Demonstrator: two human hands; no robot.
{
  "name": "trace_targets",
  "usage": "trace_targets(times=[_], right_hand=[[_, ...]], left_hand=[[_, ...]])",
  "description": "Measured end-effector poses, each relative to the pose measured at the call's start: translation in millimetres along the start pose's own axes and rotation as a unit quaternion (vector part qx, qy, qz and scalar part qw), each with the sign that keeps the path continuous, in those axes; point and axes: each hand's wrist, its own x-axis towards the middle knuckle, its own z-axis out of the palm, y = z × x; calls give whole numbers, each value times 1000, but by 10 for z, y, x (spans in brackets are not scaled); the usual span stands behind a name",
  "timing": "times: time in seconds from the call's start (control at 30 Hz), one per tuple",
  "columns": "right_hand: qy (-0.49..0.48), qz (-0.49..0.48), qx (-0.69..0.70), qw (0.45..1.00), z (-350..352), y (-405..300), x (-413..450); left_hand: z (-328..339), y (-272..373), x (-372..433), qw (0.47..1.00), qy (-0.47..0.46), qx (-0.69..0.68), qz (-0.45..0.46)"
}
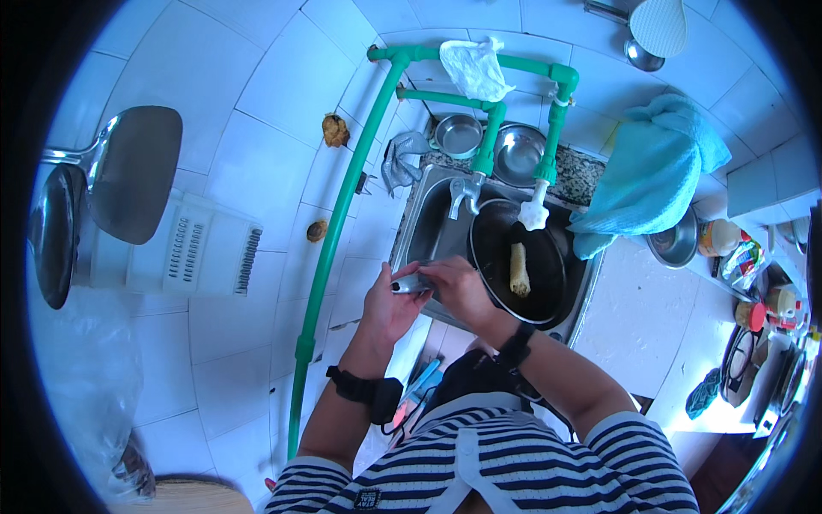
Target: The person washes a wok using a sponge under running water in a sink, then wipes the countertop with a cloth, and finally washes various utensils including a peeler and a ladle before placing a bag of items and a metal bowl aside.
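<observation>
My left hand (392,308) is palm up at the front left of the sink, with a small pale cylindrical object (410,284) lying against its fingers. The fingers of my right hand (459,289) pinch the other end of this object. Its near end looks dark; what it is exactly, I cannot tell. Just right of my hands, a dark wok (491,257) rests tilted in the stainless steel sink (431,221). A loofah (519,270) lies inside the wok. Above the sink are a metal tap (465,194) and a white plastic tap (533,209).
A green pipe (334,238) runs along the tiled wall at left. Metal bowls (519,154) stand behind the taps. A turquoise towel (655,180) hangs at right above a metal basin (674,241). A spatula (135,173) and a grater (192,250) hang at far left.
</observation>
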Motion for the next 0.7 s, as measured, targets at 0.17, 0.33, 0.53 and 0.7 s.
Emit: trace_targets(times=[0.17, 0.33, 0.53, 0.7], right_hand=[[-36, -93, 49, 994, 99, -508, 203], [-46, -52, 11, 998, -23, -211, 96], [-45, -77, -28, 996, -78, -218, 127], [-48, -144, 30, 988, 53, -560, 262]], left_hand=[[-237, 55, 50, 998, 4, -62, 28], [-83, 38, 19, 1000, -16, -23, -1], [-59, 60, 11, 1000, -9, -19, -17], [-145, 107, 39, 999, -16, -27, 1]])
